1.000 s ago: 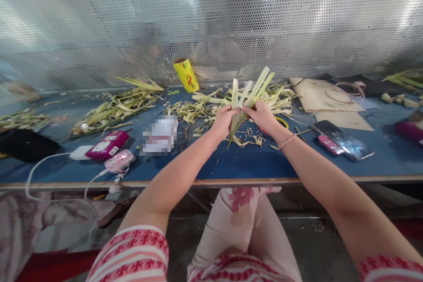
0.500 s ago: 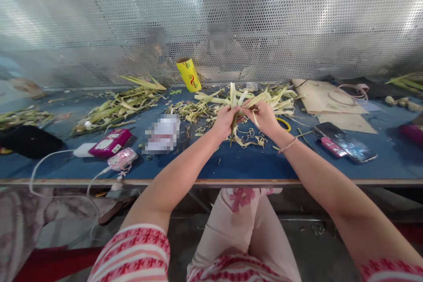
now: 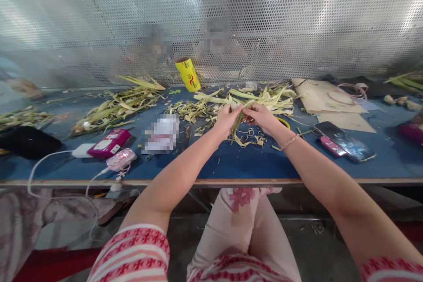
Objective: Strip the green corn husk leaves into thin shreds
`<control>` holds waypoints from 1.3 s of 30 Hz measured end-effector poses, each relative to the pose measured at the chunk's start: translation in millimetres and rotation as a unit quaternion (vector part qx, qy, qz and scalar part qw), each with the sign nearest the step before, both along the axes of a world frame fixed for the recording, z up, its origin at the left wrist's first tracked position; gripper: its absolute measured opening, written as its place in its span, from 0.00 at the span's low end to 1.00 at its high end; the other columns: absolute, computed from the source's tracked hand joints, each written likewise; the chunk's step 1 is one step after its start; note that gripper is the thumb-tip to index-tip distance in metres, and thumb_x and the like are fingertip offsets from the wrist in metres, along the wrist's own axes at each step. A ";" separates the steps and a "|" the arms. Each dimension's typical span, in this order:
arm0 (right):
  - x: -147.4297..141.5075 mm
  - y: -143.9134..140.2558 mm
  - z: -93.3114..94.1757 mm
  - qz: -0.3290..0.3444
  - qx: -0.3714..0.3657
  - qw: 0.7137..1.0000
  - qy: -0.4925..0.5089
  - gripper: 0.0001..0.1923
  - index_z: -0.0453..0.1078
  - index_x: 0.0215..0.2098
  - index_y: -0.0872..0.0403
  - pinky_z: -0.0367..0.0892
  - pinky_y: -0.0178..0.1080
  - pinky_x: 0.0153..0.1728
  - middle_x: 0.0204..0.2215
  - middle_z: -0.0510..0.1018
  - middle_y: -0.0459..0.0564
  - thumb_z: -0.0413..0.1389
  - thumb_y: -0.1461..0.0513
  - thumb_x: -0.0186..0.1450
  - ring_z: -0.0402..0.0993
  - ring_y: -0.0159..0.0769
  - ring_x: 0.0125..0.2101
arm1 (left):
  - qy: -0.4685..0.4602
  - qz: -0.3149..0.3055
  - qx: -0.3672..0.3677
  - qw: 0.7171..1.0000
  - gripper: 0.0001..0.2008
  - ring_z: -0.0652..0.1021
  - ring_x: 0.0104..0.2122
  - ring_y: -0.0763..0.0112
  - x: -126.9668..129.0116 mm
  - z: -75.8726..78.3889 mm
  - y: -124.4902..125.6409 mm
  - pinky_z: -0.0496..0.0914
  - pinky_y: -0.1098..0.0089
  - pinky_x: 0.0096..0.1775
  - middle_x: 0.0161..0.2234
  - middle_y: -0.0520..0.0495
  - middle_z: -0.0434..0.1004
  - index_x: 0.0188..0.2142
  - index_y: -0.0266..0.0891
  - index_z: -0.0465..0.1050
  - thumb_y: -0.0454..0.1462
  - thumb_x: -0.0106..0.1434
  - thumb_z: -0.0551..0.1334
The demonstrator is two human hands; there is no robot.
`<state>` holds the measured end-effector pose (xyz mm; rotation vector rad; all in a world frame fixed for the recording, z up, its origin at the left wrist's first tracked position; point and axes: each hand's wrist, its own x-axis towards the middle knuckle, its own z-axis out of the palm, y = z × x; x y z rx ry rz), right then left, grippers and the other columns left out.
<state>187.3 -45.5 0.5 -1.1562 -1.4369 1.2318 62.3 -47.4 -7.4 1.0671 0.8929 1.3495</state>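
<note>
Fingers of the left hand (image 3: 227, 120) and right hand (image 3: 262, 116) closed together on a green leaf strip (image 3: 236, 124), held above the blue table (image 3: 231, 163) amid leaf scraps (image 3: 246, 141).

A craft workshop bench: a blue worktable (image 3: 231, 165) strewn with cut leaf strips (image 3: 115, 105) toward 11 o'clock, backed by perforated metal screen (image 3: 297, 17) at 12.

Both hands (image 3: 244, 117) pinch green leaf strip (image 3: 236, 127) over blue table (image 3: 231, 163).
</note>
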 end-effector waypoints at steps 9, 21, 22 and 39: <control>-0.2 -2.6 2.3 0.012 -0.016 1.000 -0.004 0.05 0.65 0.25 0.54 0.65 0.30 0.20 0.21 0.72 0.43 0.56 0.68 0.53 0.67 0.27 0.21 | -0.026 0.003 -0.005 1.000 0.12 0.75 0.24 0.76 -4.3 -0.8 4.1 0.69 0.72 0.32 0.25 0.53 0.75 0.30 0.34 0.68 0.26 0.46 0.68; 7.1 10.9 -6.5 -0.030 0.119 0.987 -0.107 0.13 0.59 0.21 0.52 0.66 0.34 0.24 0.17 0.68 0.42 0.53 0.62 0.62 0.67 0.29 0.19 | -0.058 -0.059 -0.036 0.996 0.10 0.74 0.23 0.75 -3.6 -1.0 3.8 0.68 0.71 0.32 0.22 0.52 0.74 0.28 0.33 0.69 0.25 0.45 0.66; 8.8 11.6 -6.2 -0.035 0.133 0.983 -0.123 0.13 0.59 0.21 0.52 0.66 0.34 0.24 0.16 0.68 0.42 0.53 0.62 0.62 0.67 0.29 0.19 | -0.058 -0.060 -0.047 0.995 0.08 0.74 0.23 0.76 -3.1 -0.4 3.3 0.68 0.72 0.32 0.21 0.52 0.74 0.28 0.33 0.69 0.26 0.48 0.65; 5.1 10.3 -7.4 -0.010 0.194 0.962 -0.192 0.13 0.56 0.19 0.52 0.63 0.36 0.25 0.15 0.67 0.42 0.51 0.64 0.60 0.67 0.31 0.20 | -0.006 0.028 -0.032 0.999 0.06 0.62 0.14 0.85 -3.8 5.5 -4.4 0.56 0.78 0.20 0.16 0.59 0.63 0.27 0.36 0.66 0.30 0.60 0.61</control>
